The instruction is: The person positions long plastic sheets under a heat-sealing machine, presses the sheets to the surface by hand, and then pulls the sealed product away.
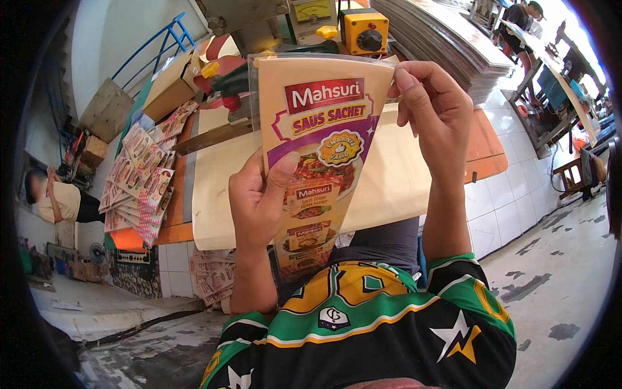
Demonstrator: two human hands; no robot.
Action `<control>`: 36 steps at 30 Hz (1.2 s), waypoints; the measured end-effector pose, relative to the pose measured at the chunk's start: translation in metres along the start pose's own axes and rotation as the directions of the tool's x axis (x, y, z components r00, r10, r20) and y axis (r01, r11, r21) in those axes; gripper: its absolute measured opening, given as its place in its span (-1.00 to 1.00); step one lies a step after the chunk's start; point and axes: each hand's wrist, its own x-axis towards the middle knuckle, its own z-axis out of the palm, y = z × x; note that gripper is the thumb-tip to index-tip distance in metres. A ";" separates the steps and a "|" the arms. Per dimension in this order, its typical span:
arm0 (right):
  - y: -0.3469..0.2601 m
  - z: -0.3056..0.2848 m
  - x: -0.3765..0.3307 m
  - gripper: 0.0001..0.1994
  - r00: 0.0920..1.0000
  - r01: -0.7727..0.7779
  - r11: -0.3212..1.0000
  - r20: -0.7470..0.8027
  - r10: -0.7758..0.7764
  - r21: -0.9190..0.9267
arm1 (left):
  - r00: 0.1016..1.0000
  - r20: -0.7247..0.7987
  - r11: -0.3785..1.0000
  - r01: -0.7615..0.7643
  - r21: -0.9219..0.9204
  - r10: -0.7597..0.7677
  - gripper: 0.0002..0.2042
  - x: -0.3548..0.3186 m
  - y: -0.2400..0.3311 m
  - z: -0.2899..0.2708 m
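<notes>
I hold a cone-shaped printed packet (321, 139) upright in front of me; it is cream at the top, with purple and red bands and food pictures, and tapers toward the bottom. My left hand (259, 198) grips its lower left side, thumb across the front. My right hand (434, 107) pinches the top right corner between thumb and fingers. Behind the packet lies a large cream sheet (395, 175) on an orange work table (486, 146).
A fanned stack of printed packets (139, 188) lies at the table's left, with more packets (214, 275) below its edge. A yellow control box (365, 31) and a tall sheet stack (447, 39) stand behind. One person sits at far left (55, 198), another works far right (521, 23).
</notes>
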 end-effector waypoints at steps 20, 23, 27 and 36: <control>0.017 0.001 -0.007 -0.78 0.999 0.016 0.992 -0.044 -0.022 -0.129 | 0.998 -0.010 0.992 0.067 0.107 -0.066 -0.70 -0.008 0.004 0.001; 0.020 -0.001 -0.022 -0.72 0.988 0.042 0.991 0.150 -0.022 -0.128 | 0.991 0.054 0.993 0.119 0.025 -0.120 -0.69 -0.013 -0.008 -0.017; 0.029 0.000 -0.053 -0.75 0.941 -0.029 0.988 0.330 0.079 -0.153 | 0.948 0.126 0.956 0.295 0.012 -0.294 -0.73 -0.036 -0.021 -0.027; 0.062 -0.036 -0.090 -0.82 0.844 -0.229 0.888 0.373 0.385 -0.400 | 0.792 0.202 0.807 0.513 0.291 -0.576 -0.78 -0.125 -0.071 -0.112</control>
